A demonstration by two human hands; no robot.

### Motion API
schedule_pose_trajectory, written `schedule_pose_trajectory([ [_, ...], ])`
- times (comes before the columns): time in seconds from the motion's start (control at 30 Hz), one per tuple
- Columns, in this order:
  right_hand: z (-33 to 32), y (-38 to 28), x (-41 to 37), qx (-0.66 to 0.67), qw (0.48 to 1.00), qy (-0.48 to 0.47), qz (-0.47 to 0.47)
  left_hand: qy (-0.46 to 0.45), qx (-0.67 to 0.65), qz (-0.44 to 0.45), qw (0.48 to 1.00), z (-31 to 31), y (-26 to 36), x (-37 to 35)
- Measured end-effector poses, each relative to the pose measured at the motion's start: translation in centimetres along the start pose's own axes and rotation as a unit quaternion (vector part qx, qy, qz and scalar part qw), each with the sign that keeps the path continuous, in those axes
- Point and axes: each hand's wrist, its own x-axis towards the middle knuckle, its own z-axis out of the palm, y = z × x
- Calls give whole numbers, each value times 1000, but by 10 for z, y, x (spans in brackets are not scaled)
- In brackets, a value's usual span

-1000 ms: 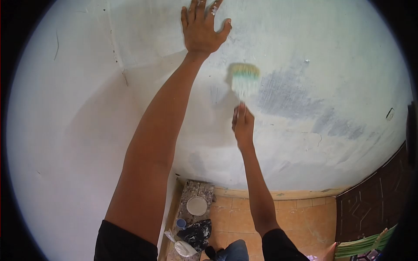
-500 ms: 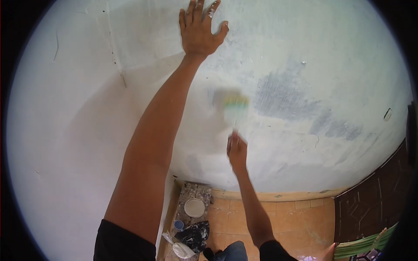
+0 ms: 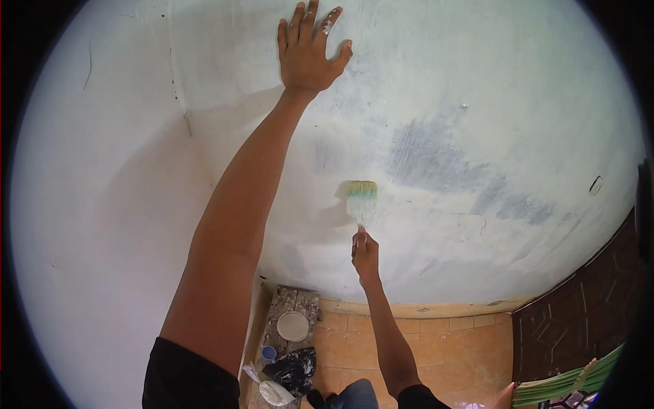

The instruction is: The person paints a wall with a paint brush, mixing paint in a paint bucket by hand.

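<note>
My left hand (image 3: pixel 304 60) rests flat on the upper part of the wall (image 3: pixel 518 88), its fingers spread and holding nothing. White specks mark one of its fingers. Lower down, my right hand (image 3: pixel 366 255) is closed around the handle of a wide paintbrush (image 3: pixel 362 198). The brush points up, with white over its body and yellow-green bristles at the wall. Whitish paint covers the wall unevenly, and a grey-blue patch (image 3: pixel 429 153) shows through to the right of the brush.
Below on the left, a paint-spattered wooden bench (image 3: pixel 294 298) bears a round whitish lid or tub (image 3: pixel 293 326), a blue cup (image 3: pixel 269 353), a black plastic bag (image 3: pixel 294 369) and a white bag (image 3: pixel 276 393). Orange floor tiles (image 3: pixel 409 347), a dark door (image 3: pixel 565 320) and green cloth (image 3: pixel 569 378) lie right.
The paintbrush in my right hand has moved down the wall and is less blurred. My left hand stays spread on the wall. The whole view has shifted slightly.
</note>
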Motion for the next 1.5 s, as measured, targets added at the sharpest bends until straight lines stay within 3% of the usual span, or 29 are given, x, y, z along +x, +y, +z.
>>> schedule_pose_trajectory([
  [0.13, -3, -89, 24, -4, 997, -1, -76, -26, 20, -14, 999, 0, 1, -1],
  [0.23, -1, -152, 66, 13, 997, -8, -73, -15, 13, -6, 1000, -3, 3, 0],
  [0.3, -3, -152, 83, -81, 986, 14, -147, -13, 12, -8, 1000, -4, 6, 1],
  [0.4, -5, -89, 76, -63, 986, 19, -156, 16, 18, 2, 1000, 10, -4, -5],
  [0.57, -13, -23, 2, 13, 999, -19, 25, 35, 19, 15, 999, 16, -10, -4],
  [0.67, -15, -62, -3, 32, 996, -69, 53, 27, 2, 5, 1000, 12, -5, -4],
  [0.8, 0, -126, 43, 21, 990, -75, -115, 19, -12, 6, 1000, 15, -10, -6],
  [0.83, 5, -132, 54, 52, 990, -74, -104, 15, -15, 5, 1000, 17, -12, -5],
  [0.87, 10, -134, 61, 84, 989, -74, -94, 132, 105, 83, 982, 16, -5, 6],
  [0.97, 12, -123, 67, 132, 988, -67, -49, 29, 12, 23, 999, 10, -5, 2],
  [1.1, 0, -56, 43, 83, 995, -50, -9, 29, 4, 16, 999, 9, -3, 1],
  [1.23, -9, -54, 13, 39, 998, -21, 48, 39, 8, 15, 999, 11, -6, 2],
  [1.4, -3, -116, 52, 12, 995, -12, -93, 46, 4, 20, 999, 12, -5, -2],
  [1.5, -8, -122, 72, 19, 998, -47, -47, 64, 17, 23, 998, 10, -1, -1],
])
